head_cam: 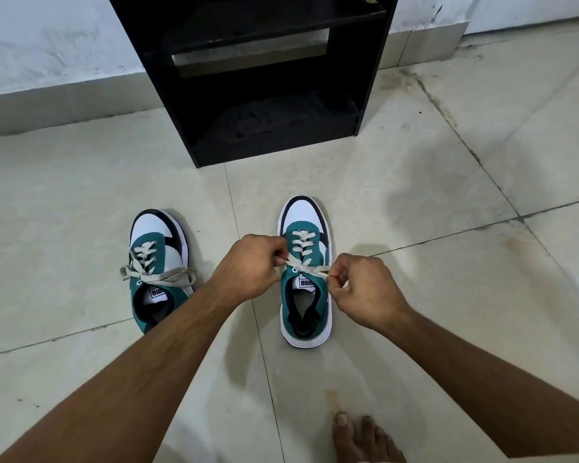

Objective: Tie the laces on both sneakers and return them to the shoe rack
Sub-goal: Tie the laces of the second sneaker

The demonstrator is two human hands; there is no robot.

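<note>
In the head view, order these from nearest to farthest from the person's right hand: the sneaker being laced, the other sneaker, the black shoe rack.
1. Sneaker being laced: directly at the right hand, which pinches its lace.
2. Other sneaker: to the left, beyond the left hand.
3. Black shoe rack: ahead, against the wall, farthest.

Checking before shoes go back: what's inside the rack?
The rack shows bare dark shelves with dusty marks on the bottom one; nothing visible inside. Its top is out of frame.

2 hands (301, 279) pull laces (306, 266), seemingly taut, across right sneaker (304, 295).
</note>
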